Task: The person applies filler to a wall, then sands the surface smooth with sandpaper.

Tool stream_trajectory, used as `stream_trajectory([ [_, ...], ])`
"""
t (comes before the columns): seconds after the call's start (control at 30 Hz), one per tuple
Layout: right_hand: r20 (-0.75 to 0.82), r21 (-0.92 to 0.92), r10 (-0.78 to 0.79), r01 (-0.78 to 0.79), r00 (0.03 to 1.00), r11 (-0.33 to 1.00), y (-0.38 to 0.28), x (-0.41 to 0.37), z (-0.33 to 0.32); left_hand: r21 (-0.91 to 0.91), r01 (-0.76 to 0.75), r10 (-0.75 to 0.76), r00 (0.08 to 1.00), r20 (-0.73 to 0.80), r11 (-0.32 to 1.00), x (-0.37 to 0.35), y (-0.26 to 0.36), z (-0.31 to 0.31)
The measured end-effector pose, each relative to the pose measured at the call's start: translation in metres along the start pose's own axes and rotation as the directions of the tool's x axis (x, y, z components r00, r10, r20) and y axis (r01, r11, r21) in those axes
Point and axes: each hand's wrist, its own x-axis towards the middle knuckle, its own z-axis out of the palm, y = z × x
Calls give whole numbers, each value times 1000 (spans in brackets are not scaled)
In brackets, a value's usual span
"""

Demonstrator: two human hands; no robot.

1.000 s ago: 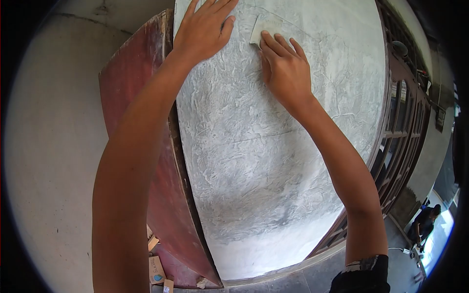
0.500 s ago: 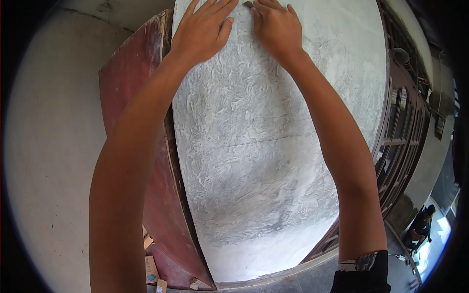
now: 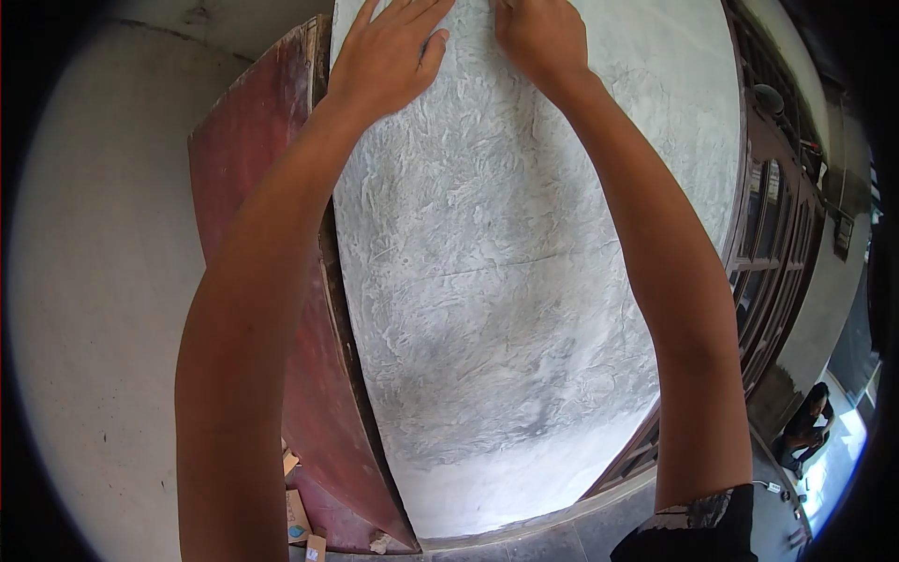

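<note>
My left hand lies flat against the grey-white plastered wall, fingers stretched up and partly cut off by the top edge. To its right, my right hand is closed near the same wall, its fingertips out of frame. The small dark scraper it grips is beyond the top edge now; its tip showed half a second ago. Rough ridges and scrape-like marks cover the wall's middle, with a thin horizontal crack across it. Lower down, the surface is smoother and whiter.
A dark red panel stands along the wall's left edge, with cardboard boxes at its foot. Brown framed windows line the right. A person in dark clothing is low down at the far right. Grey floor tiles run below.
My right hand has shifted slightly right and up, taking the scraper tip out of view. My left hand stays almost in place. The person at the far right has bent lower.
</note>
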Motion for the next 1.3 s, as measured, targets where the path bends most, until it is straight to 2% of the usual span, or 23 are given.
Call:
stream_trajectory([
  [0.07, 95, -9, -63, 64, 994, 998, -20, -49, -22, -14, 5, -5, 1000, 0, 1000, -1, 0, 0],
  [0.13, 23, 1, -96, 96, 995, 995, -50, -96, -38, -13, -5, 4, 1000, -17, 1000, -2, -1, 2],
  [0.23, -10, -50, -96, 96, 995, 994, -32, -61, -23, 9, -2, 3, 1000, -25, 1000, 0, 0, 2],
  [0.27, 63, -28, -3, 5, 998, 1000, -20, -33, -17, 5, -6, 6, 1000, -21, 1000, -1, 2, 3],
  [0.3, 116, -143, 73, -56, 991, 988, -8, -9, -6, -15, 6, -6, 1000, -18, 1000, 0, 2, 2],
  [0.4, 113, -2, 194, -196, 974, 981, -21, 0, -8, -31, 4, -5, 999, -32, 1000, -2, 0, 1],
  [0.47, 126, -58, -59, 67, 990, 996, -33, -53, -25, -32, -15, 13, 998, -57, 999, -1, -1, 1],
  [0.5, -9, -63, -86, 86, 996, 994, -50, -83, -31, -29, -17, 15, 997, -72, 999, -1, -2, 2],
  [0.57, -10, -87, -124, 123, 992, 989, -56, -97, -37, -36, -12, 8, 996, -90, 999, -1, -1, 3],
  [0.63, 104, -122, -52, 65, 993, 990, -33, -45, -24, -31, 0, -2, 998, -66, 1000, -1, 0, 3],
  [0.67, 272, -75, 215, -202, 938, 976, -26, -11, -19, -27, 5, -7, 998, -64, 1000, -1, 0, 3],
  [0.7, -42, -64, -25, 22, 999, 998, -10, 5, -1, -36, 1, -3, 998, -65, 999, -1, -2, 4],
  [0.77, 136, -54, 110, -103, 985, 993, -15, 12, -4, -47, -7, 4, 998, -62, 999, -1, -4, 3],
  [0.83, 289, -121, 104, -72, 952, 990, -28, -28, -26, -43, -3, 0, 998, -65, 999, -2, -3, 4],
  [0.87, 195, -131, -107, 134, 975, 982, -40, -57, -38, -50, -7, 4, 998, -66, 999, -1, -3, 4],
  [0.9, 82, -77, -132, 138, 988, 987, -53, -84, -39, -48, -11, 8, 998, -69, 999, -2, -3, 3],
  [0.97, 65, -102, -135, 141, 989, 985, -54, -86, -39, -36, -7, 4, 996, -86, 999, -1, -4, 2],
  [1.03, 18, -158, -116, 117, 993, 980, -17, -37, -16, -49, 2, -5, 997, -73, 999, -1, -1, 3],
  [1.07, 242, -77, 157, -142, 958, 987, -16, -12, -20, -48, -3, 0, 998, -70, 999, -1, 0, 4],
  [1.1, -44, 24, -33, 34, 999, 999, -15, 3, -11, -49, -4, 0, 998, -68, 999, -1, 1, 4],
  [1.17, 265, -151, 207, -172, 942, 973, -22, -5, -20, -49, -5, 1, 998, -62, 999, -3, 0, 2],
  [1.23, 193, -99, 2, 18, 981, 995, -39, -51, -35, -34, -15, 13, 997, -73, 999, -2, -1, 2],
  [1.3, 111, -97, -67, 78, 992, 992, -60, -95, -46, -28, -17, 15, 997, -80, 999, -2, -1, 5],
])
